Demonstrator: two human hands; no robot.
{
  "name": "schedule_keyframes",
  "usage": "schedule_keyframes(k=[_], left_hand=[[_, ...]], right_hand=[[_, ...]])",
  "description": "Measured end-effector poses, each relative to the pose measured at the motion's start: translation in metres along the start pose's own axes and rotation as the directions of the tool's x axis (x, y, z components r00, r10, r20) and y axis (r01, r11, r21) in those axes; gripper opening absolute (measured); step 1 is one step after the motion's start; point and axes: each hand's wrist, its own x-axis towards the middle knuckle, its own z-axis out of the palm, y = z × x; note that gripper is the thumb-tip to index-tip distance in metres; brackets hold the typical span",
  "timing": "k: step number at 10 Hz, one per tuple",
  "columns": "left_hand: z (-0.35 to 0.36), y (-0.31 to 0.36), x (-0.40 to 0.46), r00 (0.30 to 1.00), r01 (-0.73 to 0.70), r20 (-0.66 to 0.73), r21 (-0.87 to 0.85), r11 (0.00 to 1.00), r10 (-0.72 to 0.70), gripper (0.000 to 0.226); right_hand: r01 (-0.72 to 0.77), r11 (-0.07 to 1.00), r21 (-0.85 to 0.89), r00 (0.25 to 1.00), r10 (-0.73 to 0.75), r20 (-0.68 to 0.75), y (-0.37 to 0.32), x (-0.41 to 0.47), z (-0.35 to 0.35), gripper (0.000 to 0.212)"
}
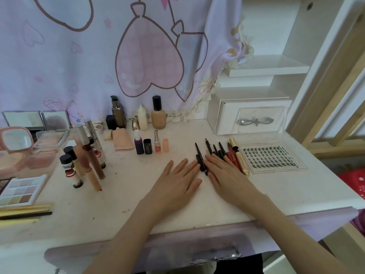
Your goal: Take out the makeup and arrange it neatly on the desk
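Both my hands lie flat on the white desk (138,206) with straight fingers. My left hand (177,180) touches a black pencil (199,157) with its fingertips from the left. My right hand (223,175) rests against the same pencil from the right and covers the lower ends of a row of black eyeliner pens (219,149). Red pens (233,157) and a gold tube (240,157) lie beside them. An open lash tray (270,157) sits to the right. Small lipsticks (152,145) stand in a row behind my left hand.
Lip gloss tubes (88,155) and small bottles (68,169) crowd the left. An eyeshadow palette (19,192), pink mirror compact (15,141) and gold brushes (23,210) lie at the far left. Foundation bottles (158,113) stand at the back. A white drawer box (248,117) sits at back right.
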Motion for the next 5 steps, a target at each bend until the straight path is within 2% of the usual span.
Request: schedule_keyframes(k=[3,5], left_hand=[[0.001,-0.001,0.001,0.999,0.006,-0.033,0.019,1.000,-0.006,0.051],[-0.001,-0.003,-0.011,0.998,0.047,-0.038,-0.006,0.999,-0.047,0.051]], right_hand=[[-0.021,1.000,0.016,0.998,0.022,-0.065,-0.003,-0.004,0.000,0.046],[-0.073,0.997,0.015,0.982,0.075,-0.175,-0.016,-0.005,-0.006,0.046]])
